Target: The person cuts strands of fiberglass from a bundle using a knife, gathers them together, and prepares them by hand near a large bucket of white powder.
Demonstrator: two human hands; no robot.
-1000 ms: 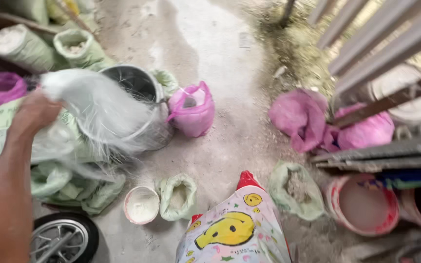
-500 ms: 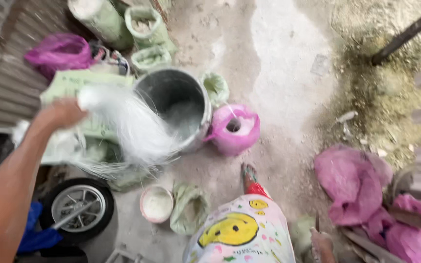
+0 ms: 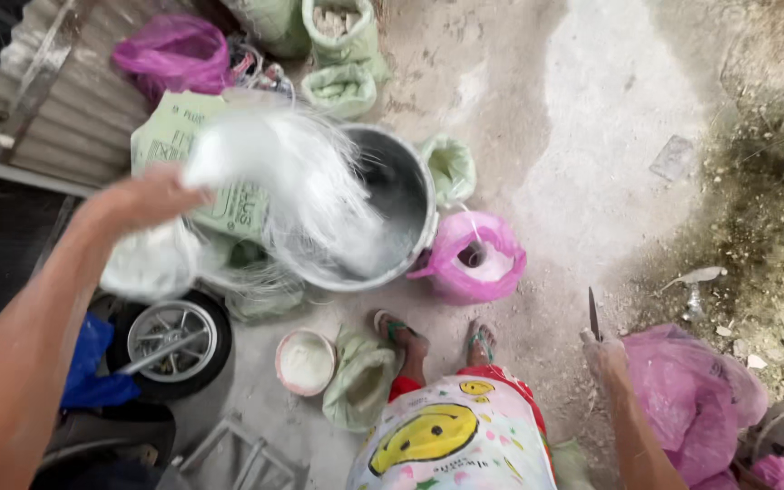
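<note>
Midway, the left hand point(image 3: 151, 195) grips an upended white sack point(image 3: 292, 181), powder streaming into the metal bucket point(image 3: 401, 204) beside it, while the right hand point(image 3: 605, 354) clasps a knife point(image 3: 593, 315).

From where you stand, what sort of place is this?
Probably an outdoor work yard beside a shed, used for mixing powders or feed. Bare concrete ground carries open green sacks, a metal bucket and pink plastic bags; a corrugated metal sheet lies to one side.

A wheel point(image 3: 171, 341) lies left of the bowl point(image 3: 305, 361).
</note>
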